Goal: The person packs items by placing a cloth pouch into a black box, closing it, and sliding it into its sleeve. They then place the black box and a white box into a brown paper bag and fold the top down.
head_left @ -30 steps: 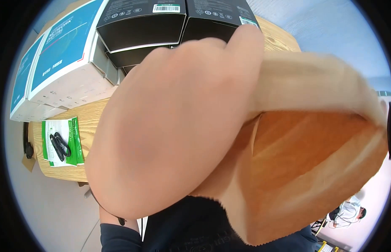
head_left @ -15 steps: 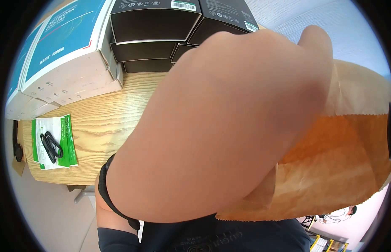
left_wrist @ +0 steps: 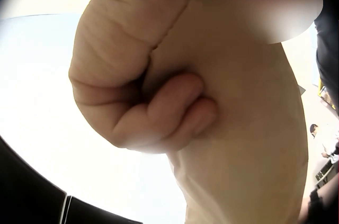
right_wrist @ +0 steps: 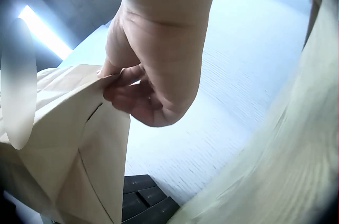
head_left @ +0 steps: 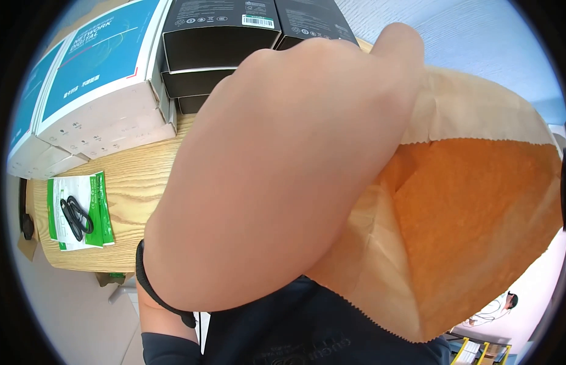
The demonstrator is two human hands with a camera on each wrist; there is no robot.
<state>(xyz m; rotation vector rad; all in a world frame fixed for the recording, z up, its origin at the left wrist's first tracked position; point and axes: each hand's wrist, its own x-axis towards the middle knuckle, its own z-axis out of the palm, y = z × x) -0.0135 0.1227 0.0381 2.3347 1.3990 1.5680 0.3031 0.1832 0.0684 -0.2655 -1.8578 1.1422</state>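
A brown paper bag [head_left: 478, 207] with a zigzag-cut rim spreads across the right of the head view, its orange-brown inside facing up. My left hand [head_left: 283, 164] covers the middle of that view and hides part of the bag. Seen from the left wrist, curled fingers of the left hand [left_wrist: 143, 75] grip the rim of the paper bag [left_wrist: 249, 113]. In the right wrist view, the right hand [right_wrist: 159, 70] pinches an upper edge of the bag [right_wrist: 79, 123] between thumb and fingers. The right hand is outside the head view.
Blue-and-white boxes [head_left: 100, 61] stand at the table's [head_left: 134, 194] back left, beside stacked black boxes [head_left: 219, 48]. A coiled black cable [head_left: 76, 218] lies on green-and-white packets [head_left: 100, 207] at the left. A seated person [head_left: 510, 300] shows far off at lower right.
The left hand and the bag swung right, then came back left. The bag's rim now stands wider apart, showing more of its inside than half a second ago.
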